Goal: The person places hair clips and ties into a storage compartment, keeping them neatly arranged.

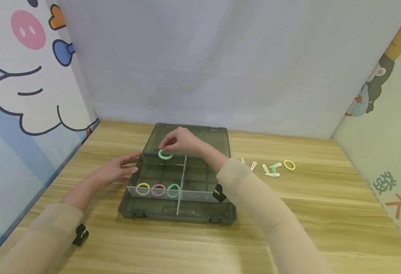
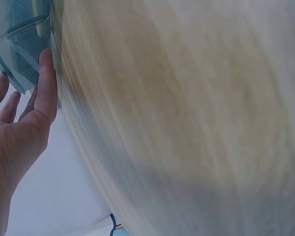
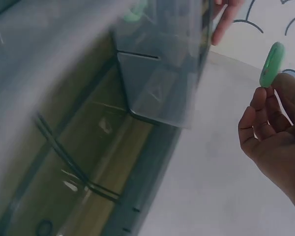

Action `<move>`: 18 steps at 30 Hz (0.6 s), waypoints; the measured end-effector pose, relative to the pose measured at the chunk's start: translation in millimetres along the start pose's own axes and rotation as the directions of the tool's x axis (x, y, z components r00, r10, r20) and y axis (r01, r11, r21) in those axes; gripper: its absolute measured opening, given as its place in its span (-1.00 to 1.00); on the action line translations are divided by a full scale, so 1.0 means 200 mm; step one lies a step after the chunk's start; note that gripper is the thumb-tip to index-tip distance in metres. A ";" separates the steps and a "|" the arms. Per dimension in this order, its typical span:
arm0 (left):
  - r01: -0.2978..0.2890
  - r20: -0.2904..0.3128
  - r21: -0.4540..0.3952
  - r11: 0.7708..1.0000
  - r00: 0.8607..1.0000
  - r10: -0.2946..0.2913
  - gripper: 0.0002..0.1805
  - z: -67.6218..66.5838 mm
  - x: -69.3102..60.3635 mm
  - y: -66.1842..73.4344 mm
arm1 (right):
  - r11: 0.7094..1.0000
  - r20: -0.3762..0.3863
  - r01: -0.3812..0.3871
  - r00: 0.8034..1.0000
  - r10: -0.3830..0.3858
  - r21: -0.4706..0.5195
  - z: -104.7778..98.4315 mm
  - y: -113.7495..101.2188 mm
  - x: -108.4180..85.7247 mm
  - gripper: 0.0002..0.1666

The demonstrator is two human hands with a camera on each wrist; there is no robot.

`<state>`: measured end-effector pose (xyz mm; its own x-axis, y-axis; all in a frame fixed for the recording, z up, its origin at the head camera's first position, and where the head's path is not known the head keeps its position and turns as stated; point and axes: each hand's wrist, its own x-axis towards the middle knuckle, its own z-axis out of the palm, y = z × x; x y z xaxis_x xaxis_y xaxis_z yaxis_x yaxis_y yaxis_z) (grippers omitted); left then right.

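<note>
My right hand [image 1: 183, 141] pinches a light green hair tie [image 3: 272, 64] between thumb and fingers, above the back-left compartment of a grey see-through plastic box [image 1: 193, 219]. The box's lid [image 1: 208, 137] lies open toward the back. My left hand [image 1: 112, 172], fingers extended, touches the box's left side; in the left wrist view its fingertips [image 2: 46, 61] rest along the plastic wall. A yellow hair tie [image 1: 137, 189], a pink hair tie [image 1: 158, 195] and a green hair tie [image 1: 168, 191] stand in a row against the clear long divider [image 1: 200, 196].
Right of the box lie several white snap hair clips [image 1: 266, 169], a green clip [image 1: 273, 169] and a yellow hair tie [image 1: 294, 166] on the wooden table [image 1: 323, 213]. My right forearm passes over the box's right side. A pale cloth [image 1: 221, 68] hangs behind the table.
</note>
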<state>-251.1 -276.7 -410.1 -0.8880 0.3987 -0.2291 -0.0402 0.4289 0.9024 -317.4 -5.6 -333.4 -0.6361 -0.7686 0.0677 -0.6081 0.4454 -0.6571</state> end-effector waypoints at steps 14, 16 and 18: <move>-0.003 0.007 0.004 1.000 1.000 0.003 -0.29 0.00 -0.02 0.00 | 0.997 0.072 0.043 0.997 -0.039 -0.058 0.26 0.07 0.12 -0.85; -0.007 0.010 0.003 1.000 1.000 0.007 -0.29 0.00 -0.02 0.01 | 0.996 0.063 0.056 0.997 -0.051 -0.070 0.29 0.08 0.13 -0.86; -0.007 0.014 -0.008 1.000 1.000 0.007 -0.28 0.00 -0.02 0.01 | 0.995 0.052 0.066 0.997 -0.062 -0.080 0.32 0.07 0.15 -0.86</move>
<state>-248.0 -276.8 -407.5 -0.8816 0.4133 -0.2280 -0.0377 0.4198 0.9068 -314.4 -51.4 -389.1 -0.5714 -0.8177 0.0694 -0.6850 0.4287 -0.5890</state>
